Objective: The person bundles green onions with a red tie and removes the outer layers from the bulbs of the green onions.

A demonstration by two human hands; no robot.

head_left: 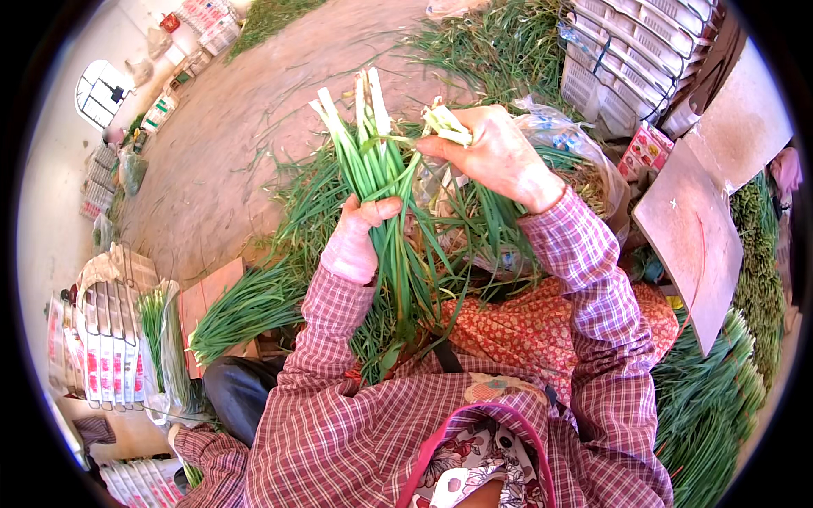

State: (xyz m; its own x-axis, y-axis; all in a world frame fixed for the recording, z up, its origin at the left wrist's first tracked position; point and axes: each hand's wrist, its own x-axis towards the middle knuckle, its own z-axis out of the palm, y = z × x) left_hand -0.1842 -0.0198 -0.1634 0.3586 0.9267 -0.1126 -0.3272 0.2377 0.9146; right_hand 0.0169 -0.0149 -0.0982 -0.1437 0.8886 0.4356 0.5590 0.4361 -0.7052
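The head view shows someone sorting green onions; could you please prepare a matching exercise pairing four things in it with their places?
Things:
1. bunch of green onions
2. loose stalk ends
3. stacked white crates
4. flat brown board

Places:
A. upper right corner of the picture
B. gripped upright in the left hand
C. right of the right sleeve, beside heaped greens
D. pinched in the fingers of the right hand

Pairs: 1-B, 2-D, 3-A, 4-C

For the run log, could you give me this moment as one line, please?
left hand: grips scallion bunch | right hand: pinches one stalk at bunch top | behind: plastic bag
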